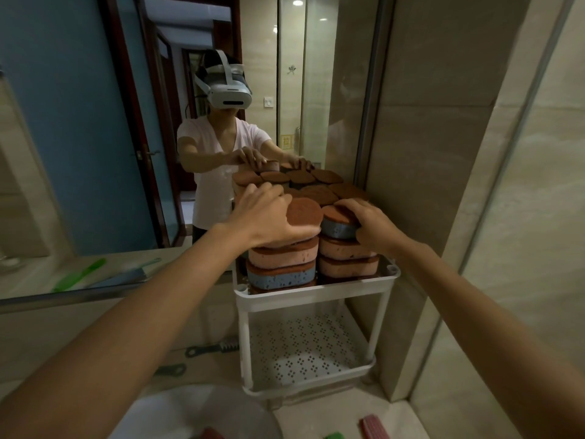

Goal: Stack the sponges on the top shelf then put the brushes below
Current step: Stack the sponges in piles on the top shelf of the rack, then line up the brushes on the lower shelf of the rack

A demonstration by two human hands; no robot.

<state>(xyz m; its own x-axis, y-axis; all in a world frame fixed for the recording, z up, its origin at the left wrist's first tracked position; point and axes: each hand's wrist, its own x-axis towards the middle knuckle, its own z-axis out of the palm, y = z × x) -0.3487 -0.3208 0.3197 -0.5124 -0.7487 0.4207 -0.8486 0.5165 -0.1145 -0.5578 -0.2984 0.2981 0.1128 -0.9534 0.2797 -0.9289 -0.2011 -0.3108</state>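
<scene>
Left hand (269,213): fingers curled round the top sponge (304,213) of the left stack on the rack (316,289)
Right hand (368,221): grips a blue sponge (338,229) — atop the rack's right stack
Dark brush (212,348): on the counter (304,416), just left of the rack

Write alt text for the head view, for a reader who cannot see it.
The left hand holds a brown-topped sponge and the right hand grips a blue sponge, atop sponge stacks on a white rack's top shelf, before a mirror. A brush lies on the counter.
</scene>
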